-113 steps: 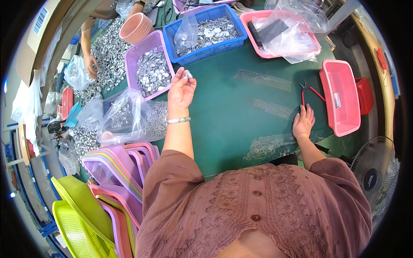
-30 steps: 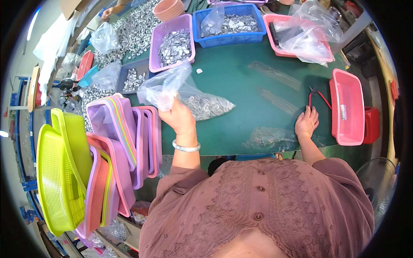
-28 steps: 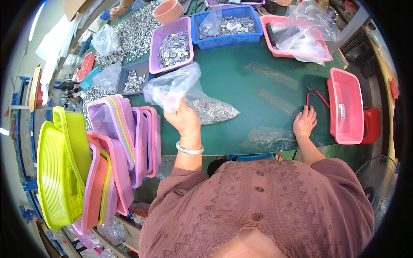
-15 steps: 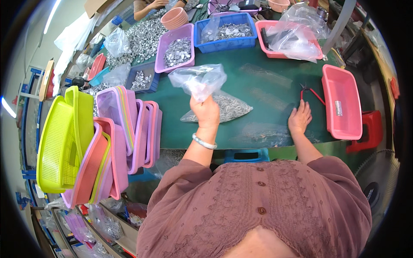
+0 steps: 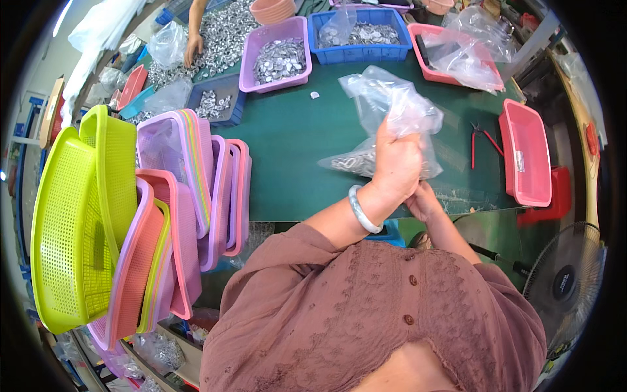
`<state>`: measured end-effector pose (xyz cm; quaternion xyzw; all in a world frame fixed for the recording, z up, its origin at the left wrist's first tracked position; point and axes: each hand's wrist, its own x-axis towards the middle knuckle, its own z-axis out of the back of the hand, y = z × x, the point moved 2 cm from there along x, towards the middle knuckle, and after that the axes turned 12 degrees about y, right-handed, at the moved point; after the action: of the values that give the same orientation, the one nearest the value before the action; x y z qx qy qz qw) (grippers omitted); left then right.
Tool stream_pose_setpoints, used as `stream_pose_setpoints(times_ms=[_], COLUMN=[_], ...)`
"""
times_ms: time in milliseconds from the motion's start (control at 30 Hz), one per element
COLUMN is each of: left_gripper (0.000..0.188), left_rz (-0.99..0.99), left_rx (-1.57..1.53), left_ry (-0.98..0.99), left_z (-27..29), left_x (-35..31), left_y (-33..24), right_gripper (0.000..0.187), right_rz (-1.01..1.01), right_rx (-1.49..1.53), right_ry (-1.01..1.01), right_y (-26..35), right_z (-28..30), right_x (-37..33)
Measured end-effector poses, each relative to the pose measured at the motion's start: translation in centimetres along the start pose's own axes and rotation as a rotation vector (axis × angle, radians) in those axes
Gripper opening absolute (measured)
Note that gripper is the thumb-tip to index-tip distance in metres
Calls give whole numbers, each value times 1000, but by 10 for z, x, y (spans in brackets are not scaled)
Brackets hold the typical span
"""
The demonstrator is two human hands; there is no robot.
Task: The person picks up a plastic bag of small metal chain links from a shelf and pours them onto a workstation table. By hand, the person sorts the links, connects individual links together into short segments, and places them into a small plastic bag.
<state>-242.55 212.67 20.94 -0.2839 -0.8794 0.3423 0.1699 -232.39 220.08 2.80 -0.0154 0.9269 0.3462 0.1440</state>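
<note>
A clear plastic bag (image 5: 385,98) with metal ring-like parts in its lower end rests on the green table (image 5: 287,176). My left hand (image 5: 400,162), with a pale bangle at the wrist, is closed around the bag's gathered neck. The bag's loose mouth stands up above my fist. Close below the left hand, at the table's front edge, is my right hand (image 5: 424,201). Its fingers are mostly hidden behind the left hand and wrist, so what they hold does not show. Red-handled pliers (image 5: 482,140) lie spread on the table, to the right of both hands.
A pink basin (image 5: 528,157) stands right of the pliers. Along the back are a purple basin (image 5: 274,55), a blue basin (image 5: 359,46) and a pink tray (image 5: 434,68). Stacked baskets (image 5: 75,242) crowd the left. Another person's hand (image 5: 194,49) touches the metal pile. A fan (image 5: 565,284) stands lower right.
My left hand has moved right with the bag. My right hand has left its place beside the pliers and come in close to the left hand. Another person's hand now reaches into the metal pile.
</note>
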Motion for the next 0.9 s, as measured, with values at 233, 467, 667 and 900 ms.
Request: stream_pose_setpoints(times_ms=[233,467,667,900], left_gripper=[27,46,53,61], left_rz=[124,337,526,487], left_rx=[1082,1812,2212,2219], left_ry=[870,237,329,-23], left_z=[52,273,280,288], left_x=[16,94,137,132], left_y=[-5,8,18,1], right_gripper=[37,31,33,32], right_rz=[51,98,165,355], right_rx=[183,-29,-378,-619], right_ry=[-159,-278,-293,-138], right_y=[19,27,35,72], right_z=[51,46,49,33], right_x=[-15,-10,-19,-27])
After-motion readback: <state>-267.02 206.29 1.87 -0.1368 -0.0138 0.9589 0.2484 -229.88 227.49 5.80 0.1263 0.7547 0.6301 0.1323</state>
